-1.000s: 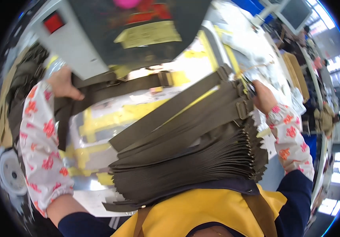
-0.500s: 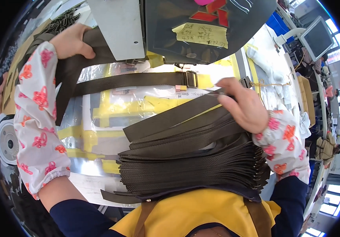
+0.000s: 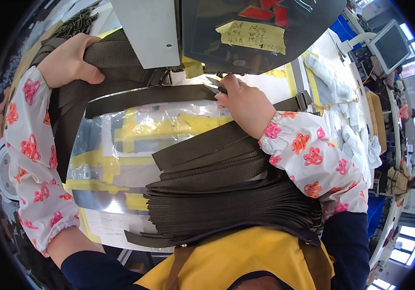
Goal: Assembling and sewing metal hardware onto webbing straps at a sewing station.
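Note:
My left hand (image 3: 70,62) grips a bunch of dark brown webbing straps (image 3: 113,54) at the far left, thumb across the top. Below the machine head, my right hand (image 3: 248,107) holds small thread snips (image 3: 213,87), their blades apart at the right end of a flat webbing strap (image 3: 149,99). Whether the blades touch that strap I cannot tell. Beside the machine's lower edge sits a dark buckle (image 3: 158,77) on webbing. A thick stack of webbing straps (image 3: 236,208) lies close to my body, under my right forearm.
The grey machine head (image 3: 231,38), bearing a yellow paper note (image 3: 253,37), overhangs the far side. Yellow tape (image 3: 103,164) and clear film cover the work surface. Another buckle (image 3: 303,100) lies right, near a string (image 3: 335,104). A monitor (image 3: 388,46) stands far right.
My right hand has moved left and away from me with the snips, to the strap under the machine. My left hand has shifted slightly left, drawing the webbing along.

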A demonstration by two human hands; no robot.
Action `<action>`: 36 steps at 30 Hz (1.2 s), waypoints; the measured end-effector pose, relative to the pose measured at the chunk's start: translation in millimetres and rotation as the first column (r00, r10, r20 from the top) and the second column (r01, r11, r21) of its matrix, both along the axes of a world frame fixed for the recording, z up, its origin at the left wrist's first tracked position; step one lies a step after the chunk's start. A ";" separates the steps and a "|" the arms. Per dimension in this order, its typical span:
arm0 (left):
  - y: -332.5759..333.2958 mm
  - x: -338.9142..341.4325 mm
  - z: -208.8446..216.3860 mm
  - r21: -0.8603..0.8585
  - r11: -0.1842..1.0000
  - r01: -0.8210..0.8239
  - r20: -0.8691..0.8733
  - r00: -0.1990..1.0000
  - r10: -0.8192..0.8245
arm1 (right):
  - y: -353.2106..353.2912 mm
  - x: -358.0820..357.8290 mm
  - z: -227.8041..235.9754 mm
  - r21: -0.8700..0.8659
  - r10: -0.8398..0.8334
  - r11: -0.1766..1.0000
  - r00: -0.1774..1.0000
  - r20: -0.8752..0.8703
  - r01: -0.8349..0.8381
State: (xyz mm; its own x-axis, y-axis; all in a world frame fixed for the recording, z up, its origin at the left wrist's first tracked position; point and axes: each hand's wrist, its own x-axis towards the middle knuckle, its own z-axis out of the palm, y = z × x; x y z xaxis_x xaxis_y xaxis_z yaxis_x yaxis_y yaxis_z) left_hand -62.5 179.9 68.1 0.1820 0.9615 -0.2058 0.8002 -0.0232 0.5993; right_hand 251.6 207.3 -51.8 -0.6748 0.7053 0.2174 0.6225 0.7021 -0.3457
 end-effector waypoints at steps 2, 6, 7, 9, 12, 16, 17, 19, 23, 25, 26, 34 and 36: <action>-9.2 2.6 3.3 -0.003 1.000 0.001 0.006 1.000 -0.001 | -1.5 -3.2 0.6 0.023 0.027 0.999 0.999 0.033 -0.027; -25.5 -1.4 11.2 -0.024 0.999 0.040 -0.158 0.987 -0.044 | -6.2 4.8 -11.1 -0.074 0.010 0.997 0.998 -0.069 -0.015; -27.5 -9.9 11.1 0.039 0.998 0.053 -0.219 0.975 -0.043 | -5.4 9.1 -9.5 -0.057 0.024 0.998 0.989 -0.144 -0.032; -40.7 -24.9 28.8 0.009 1.000 0.008 -0.298 0.955 -0.005 | -4.0 16.8 -7.6 -0.032 0.060 0.997 0.977 -0.203 -0.068; -78.0 -70.6 49.3 0.016 0.987 -0.157 -0.382 0.912 0.151 | -1.5 23.2 -6.1 -0.073 0.071 0.993 0.978 -0.196 -0.087; -130.8 -157.6 37.6 -0.068 0.959 -0.275 -0.455 0.864 0.215 | -8.6 31.2 -6.1 -0.161 0.078 0.982 0.986 -0.149 -0.102; -137.9 -180.3 35.2 -0.157 0.930 -0.332 -0.547 0.813 0.198 | -7.2 28.4 -4.6 -0.151 0.092 0.982 0.986 -0.140 -0.113; -150.5 -212.8 10.5 -0.197 0.859 -0.473 -0.755 0.632 0.175 | -9.9 32.1 1.3 -0.130 0.096 0.985 0.986 -0.134 -0.114; -162.8 -224.3 -39.1 -0.083 0.709 -0.701 -0.915 0.336 0.225 | -11.9 68.2 23.9 -0.152 0.021 0.988 1.000 -0.021 -0.024; -176.1 -233.0 -83.9 0.125 0.712 -0.691 -0.920 0.189 0.344 | -15.7 101.1 32.3 -0.047 -0.104 0.993 0.995 -0.001 0.104; -186.0 -240.0 -108.9 0.331 0.618 -0.714 -0.806 0.127 0.579 | -11.2 121.5 30.9 0.095 -0.090 0.991 0.995 -0.038 0.094; -204.4 -209.9 -179.7 0.583 0.482 -0.654 -0.104 0.528 0.843 | 17.4 216.6 31.5 0.377 -0.275 0.909 0.938 0.214 0.180; -215.8 -217.1 -176.8 0.555 0.525 -0.645 -0.165 0.533 0.830 | 22.5 180.2 33.9 0.413 -0.177 0.906 0.971 0.159 0.097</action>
